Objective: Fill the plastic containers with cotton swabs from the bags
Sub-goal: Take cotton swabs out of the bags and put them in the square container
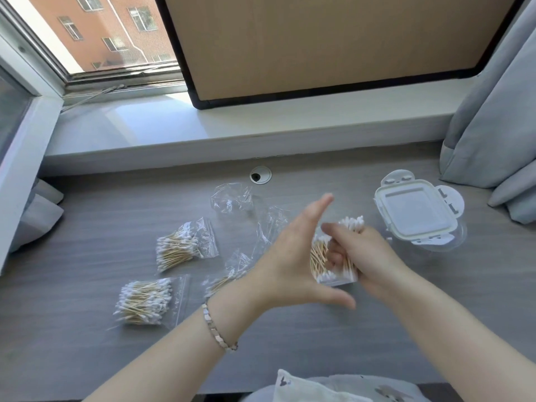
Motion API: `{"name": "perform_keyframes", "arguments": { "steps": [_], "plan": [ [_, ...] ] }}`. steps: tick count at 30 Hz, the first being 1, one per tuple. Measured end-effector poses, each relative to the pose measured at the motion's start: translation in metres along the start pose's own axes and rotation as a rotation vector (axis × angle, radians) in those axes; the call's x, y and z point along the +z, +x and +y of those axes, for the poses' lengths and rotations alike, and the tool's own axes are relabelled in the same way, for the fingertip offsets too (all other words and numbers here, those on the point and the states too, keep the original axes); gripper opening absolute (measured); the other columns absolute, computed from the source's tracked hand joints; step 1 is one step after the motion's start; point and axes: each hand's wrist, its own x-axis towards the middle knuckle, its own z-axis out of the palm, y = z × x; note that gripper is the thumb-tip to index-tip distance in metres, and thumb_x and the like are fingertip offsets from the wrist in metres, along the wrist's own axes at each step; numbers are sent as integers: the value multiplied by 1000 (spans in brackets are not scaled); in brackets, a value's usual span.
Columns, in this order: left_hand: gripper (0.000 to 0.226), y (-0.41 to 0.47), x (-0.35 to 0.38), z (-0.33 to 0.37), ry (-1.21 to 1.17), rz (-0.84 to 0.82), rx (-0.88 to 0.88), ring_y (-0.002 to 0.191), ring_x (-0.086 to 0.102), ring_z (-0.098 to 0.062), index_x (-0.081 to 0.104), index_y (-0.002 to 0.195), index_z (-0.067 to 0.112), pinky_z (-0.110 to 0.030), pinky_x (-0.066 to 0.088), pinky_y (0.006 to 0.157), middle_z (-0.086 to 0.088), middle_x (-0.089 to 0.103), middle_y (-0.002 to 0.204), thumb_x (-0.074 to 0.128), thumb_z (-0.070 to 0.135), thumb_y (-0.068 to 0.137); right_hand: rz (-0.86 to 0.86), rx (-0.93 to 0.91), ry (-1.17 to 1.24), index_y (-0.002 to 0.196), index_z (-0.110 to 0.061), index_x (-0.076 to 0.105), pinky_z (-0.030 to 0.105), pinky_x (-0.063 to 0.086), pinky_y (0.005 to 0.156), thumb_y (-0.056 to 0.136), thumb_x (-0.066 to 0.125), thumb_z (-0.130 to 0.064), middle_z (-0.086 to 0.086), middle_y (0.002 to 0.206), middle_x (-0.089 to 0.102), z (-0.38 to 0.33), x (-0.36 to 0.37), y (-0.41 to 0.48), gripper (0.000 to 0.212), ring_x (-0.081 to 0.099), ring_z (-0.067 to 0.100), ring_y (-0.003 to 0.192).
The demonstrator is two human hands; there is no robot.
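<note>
- Grey wood-grain desk (87, 329) carries two full bags of swabs (179, 246) at the left (a third sits partly hidden behind the wrist).
- Right hand (359, 253) grips a bundle of cotton swabs (349, 224) over a clear container (333, 278).
- Left hand (293, 262) is spread wide, empty, just beside it.
- Lidded container (412, 210) stands at the right.

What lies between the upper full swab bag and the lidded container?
In the head view: crumpled empty bags, then both hands, left hand open, right hand gripping a swab bundle, between bag and container.
</note>
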Motion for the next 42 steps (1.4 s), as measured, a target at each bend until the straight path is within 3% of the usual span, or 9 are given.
{"name": "perform_keyframes", "arguments": {
  "steps": [3,9,13,16,19,25,28,35,42],
  "plan": [
    [123,2,8,-3,285,-52,175,121,33,-10,13,146,15,-11,24,99,-8,37,142,89,29,50,-102,96,-49,70,-10,52,17,36,37,91,49,-10,3,49,37,8,2,-8,21,38,9,38],
    [103,-8,28,-9,266,59,226,86,43,-15,23,137,15,-22,37,74,-17,58,97,83,18,53,-96,185,-159,61,-14,51,16,31,38,89,45,-7,0,47,39,25,1,-16,29,37,9,40],
    [110,-10,29,-21,289,-35,101,109,41,-14,16,141,23,-16,29,90,-14,53,125,84,29,55,-51,220,-243,59,-13,51,20,34,39,88,55,-14,-2,39,36,22,-11,-4,29,35,9,32],
    [110,-9,24,-34,264,-2,-109,138,15,-7,7,145,23,-12,6,107,-1,20,152,81,35,65,141,38,-667,55,-12,51,22,40,47,81,60,-17,-2,35,47,15,-32,27,28,47,12,36],
    [99,-8,21,-44,259,69,-229,137,6,1,9,146,18,-12,2,108,6,10,154,74,36,73,254,-91,-952,79,-10,52,27,37,57,78,56,-18,7,66,60,13,-33,45,9,58,27,67],
    [76,-5,29,-52,422,-47,-204,144,7,-10,15,146,15,-24,8,115,3,9,156,53,45,88,283,-170,-1316,110,-4,47,31,44,74,88,55,-25,17,110,63,28,-14,42,31,59,33,105],
    [81,-7,32,-55,493,-98,-174,144,5,-10,17,146,14,-28,8,116,1,12,156,25,60,80,269,-215,-1372,115,-5,44,31,44,77,88,56,-29,15,112,62,28,-18,30,38,58,30,107],
    [64,0,44,-68,825,-104,231,137,32,-21,33,141,11,-40,19,110,-5,35,148,21,53,94,270,-307,-1274,111,-19,61,31,47,84,87,53,-32,0,105,67,22,-50,2,28,60,20,102],
    [68,20,40,-75,944,-325,289,132,41,-21,48,133,17,-45,25,110,-2,47,141,8,56,94,332,-322,-1094,92,-18,68,30,48,75,84,60,-19,-6,81,67,17,-79,-2,12,61,15,79]
  ]
}}
